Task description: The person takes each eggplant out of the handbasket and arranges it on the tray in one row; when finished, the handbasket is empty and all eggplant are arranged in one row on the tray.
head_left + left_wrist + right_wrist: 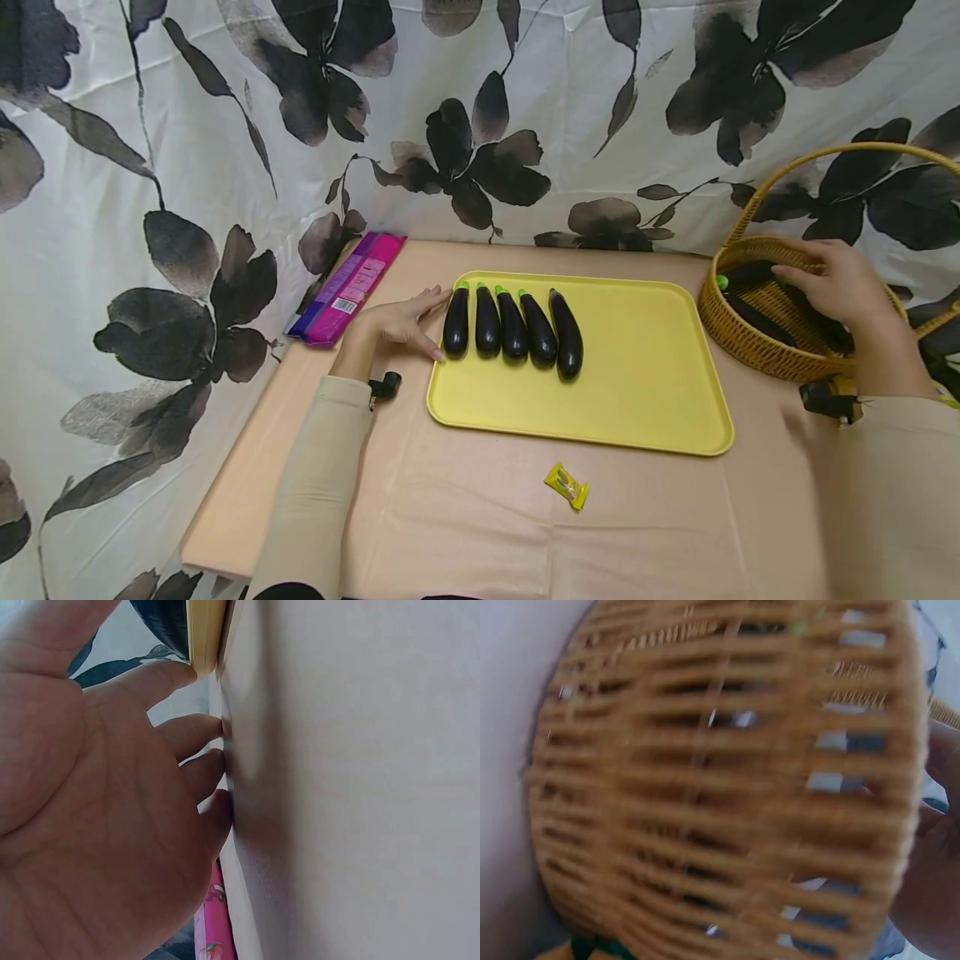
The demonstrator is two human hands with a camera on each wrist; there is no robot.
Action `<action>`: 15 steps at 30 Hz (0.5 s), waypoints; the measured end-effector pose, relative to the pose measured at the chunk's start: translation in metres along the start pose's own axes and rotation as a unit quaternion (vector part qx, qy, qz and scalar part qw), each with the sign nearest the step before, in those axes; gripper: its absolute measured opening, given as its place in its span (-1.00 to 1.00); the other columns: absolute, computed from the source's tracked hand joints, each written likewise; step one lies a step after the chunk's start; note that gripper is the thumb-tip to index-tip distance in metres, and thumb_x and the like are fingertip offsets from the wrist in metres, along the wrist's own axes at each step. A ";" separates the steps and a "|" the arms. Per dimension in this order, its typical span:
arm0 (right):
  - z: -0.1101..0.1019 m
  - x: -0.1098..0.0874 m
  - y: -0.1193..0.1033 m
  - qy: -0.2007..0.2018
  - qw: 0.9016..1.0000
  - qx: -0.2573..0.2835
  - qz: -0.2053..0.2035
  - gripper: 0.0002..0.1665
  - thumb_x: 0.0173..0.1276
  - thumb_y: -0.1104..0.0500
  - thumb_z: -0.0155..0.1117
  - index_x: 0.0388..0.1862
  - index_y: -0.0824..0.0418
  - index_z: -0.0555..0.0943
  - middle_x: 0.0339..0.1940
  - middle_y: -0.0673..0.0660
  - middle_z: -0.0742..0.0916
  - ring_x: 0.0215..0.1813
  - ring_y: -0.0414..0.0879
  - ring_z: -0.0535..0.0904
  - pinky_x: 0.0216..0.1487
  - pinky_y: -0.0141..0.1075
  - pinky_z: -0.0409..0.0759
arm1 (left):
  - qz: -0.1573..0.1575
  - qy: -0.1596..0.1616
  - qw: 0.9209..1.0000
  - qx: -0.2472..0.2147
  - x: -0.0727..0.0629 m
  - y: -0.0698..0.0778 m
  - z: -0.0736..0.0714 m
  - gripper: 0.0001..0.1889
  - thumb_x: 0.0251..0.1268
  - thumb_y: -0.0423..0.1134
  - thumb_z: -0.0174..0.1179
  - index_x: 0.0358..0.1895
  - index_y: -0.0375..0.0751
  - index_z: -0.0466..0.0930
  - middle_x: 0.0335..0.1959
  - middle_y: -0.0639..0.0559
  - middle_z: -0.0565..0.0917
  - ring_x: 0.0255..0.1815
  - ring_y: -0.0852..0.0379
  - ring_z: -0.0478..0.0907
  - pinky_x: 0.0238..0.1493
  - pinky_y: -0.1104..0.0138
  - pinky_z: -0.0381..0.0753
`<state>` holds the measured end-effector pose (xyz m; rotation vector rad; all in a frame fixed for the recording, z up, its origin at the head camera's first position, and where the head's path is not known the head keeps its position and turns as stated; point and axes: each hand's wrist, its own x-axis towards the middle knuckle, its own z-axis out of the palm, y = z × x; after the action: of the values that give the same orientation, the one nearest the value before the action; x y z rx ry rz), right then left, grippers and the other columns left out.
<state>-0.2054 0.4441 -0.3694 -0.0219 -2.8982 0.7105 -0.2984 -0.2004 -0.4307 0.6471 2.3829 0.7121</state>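
Note:
Several dark purple eggplants (pixel 513 327) lie side by side in a row on the left part of a yellow tray (pixel 637 367). My left hand (pixel 401 323) rests at the tray's left edge, its fingers spread and touching the rim and tabletop. In the left wrist view, the palm of that hand (pixel 112 802) shows with nothing in it. My right hand (pixel 840 279) reaches over the rim into a wicker basket (pixel 765 354), fingers extended above more eggplants (pixel 757 321). The basket's woven side (pixel 727 780) hides most of the right fingers in the right wrist view.
A small yellow wrapped packet (pixel 567 486) lies in front of the tray. At the back left sits a pink and purple package (pixel 348 287). The basket's tall handle (pixel 817 154) arches up behind the right hand. A floral curtain (pixel 450 100) hangs behind the table.

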 end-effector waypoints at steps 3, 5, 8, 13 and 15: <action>-0.002 0.000 0.009 -0.018 0.999 -0.019 0.019 -0.25 0.68 -0.08 0.01 0.66 0.26 0.19 0.39 0.69 0.31 0.29 0.60 0.25 0.15 0.51 0.28 | -0.001 -0.001 1.000 -0.002 0.000 0.000 0.000 0.43 -0.17 0.15 0.69 0.74 0.13 -0.18 0.77 -0.01 -0.35 0.76 -0.04 -0.52 0.71 -0.10 -0.43; -0.004 0.000 0.014 -0.031 0.999 -0.026 0.026 -0.24 0.68 -0.09 0.00 0.66 0.28 0.18 0.39 0.70 0.32 0.25 0.60 0.29 0.12 0.51 0.32 | -0.001 -0.002 1.000 -0.003 0.000 0.001 -0.001 0.43 -0.16 0.15 0.69 0.74 0.13 -0.18 0.77 -0.01 -0.35 0.76 -0.04 -0.51 0.71 -0.12 -0.43; -0.004 -0.001 0.020 -0.047 0.998 -0.033 0.037 -0.24 0.69 -0.09 -0.02 0.65 0.32 0.18 0.39 0.71 0.34 0.25 0.61 0.31 0.14 0.52 0.33 | 0.000 -0.003 1.000 -0.005 0.001 0.001 -0.001 0.42 -0.14 0.14 0.69 0.74 0.12 -0.18 0.77 -0.03 -0.34 0.76 -0.06 -0.51 0.70 -0.14 -0.43; -0.002 0.000 0.026 -0.066 0.994 -0.052 0.074 -0.16 0.68 -0.22 -0.08 0.66 0.30 0.15 0.45 0.69 0.30 0.33 0.67 0.24 0.27 0.58 0.22 | 0.001 -0.002 1.000 -0.002 0.001 0.000 -0.002 0.43 -0.16 0.15 0.69 0.74 0.12 -0.18 0.77 -0.02 -0.34 0.76 -0.05 -0.51 0.71 -0.11 -0.42; -0.002 0.000 0.028 -0.068 0.993 -0.058 0.083 -0.12 0.66 -0.26 -0.09 0.66 0.29 0.14 0.48 0.69 0.27 0.35 0.68 0.20 0.30 0.59 0.18 | 0.001 -0.002 1.000 -0.001 0.001 0.000 -0.001 0.43 -0.16 0.15 0.69 0.74 0.12 -0.18 0.77 -0.02 -0.34 0.76 -0.05 -0.51 0.71 -0.10 -0.42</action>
<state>-0.2061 0.4701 -0.3810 -0.2401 -3.0930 0.5881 -0.3002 -0.2005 -0.4303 0.6492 2.3776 0.7142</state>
